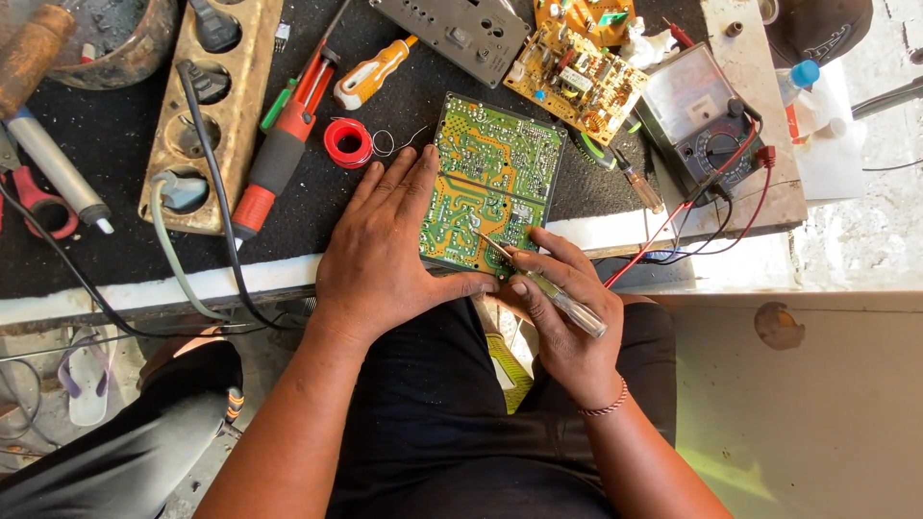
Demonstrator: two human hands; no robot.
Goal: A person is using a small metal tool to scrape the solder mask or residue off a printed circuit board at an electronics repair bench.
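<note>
Fingers of right hand (562, 312) pinch a screwdriver (538, 279), tip up-left on the green circuit board (495, 173); left hand (385, 250) lies flat, pinning its left edge.

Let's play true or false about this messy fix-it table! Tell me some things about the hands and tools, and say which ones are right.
1. The right hand holds a small clear-handled screwdriver against the green circuit board. True.
2. The left hand is lifted in the air. False: it rests flat on the board's edge.
3. A red solder spool lies just above the left hand. True.
4. The meter sits to the left of the board. False: it is on the right.
</note>
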